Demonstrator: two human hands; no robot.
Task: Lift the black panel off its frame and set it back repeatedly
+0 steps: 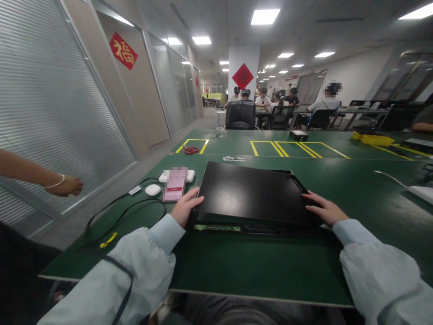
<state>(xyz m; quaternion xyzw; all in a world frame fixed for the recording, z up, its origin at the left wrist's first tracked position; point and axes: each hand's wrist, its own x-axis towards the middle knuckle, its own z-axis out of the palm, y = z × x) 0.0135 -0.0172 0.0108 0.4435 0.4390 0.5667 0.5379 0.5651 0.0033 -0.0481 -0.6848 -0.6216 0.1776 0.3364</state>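
A flat black panel (pixel 250 192) lies on the green table mat (pixel 257 266) in front of me, its near edge raised a little above a black base with a green circuit strip (pixel 216 228). My left hand (pixel 184 207) grips the panel's near left corner, fingers curled over the edge. My right hand (pixel 324 210) holds the near right edge, fingers lying on top of it. Both arms wear pale blue sleeves.
Left of the panel lie a pink phone (pixel 175 184), a white earbud case (pixel 153 189), a black cable (pixel 125 212) and a yellow clip (pixel 108 240). Red scissors (pixel 191 150) sit in a yellow-taped box. Another person's hand (pixel 66 185) reaches in at the left. Seated people and chairs fill the background.
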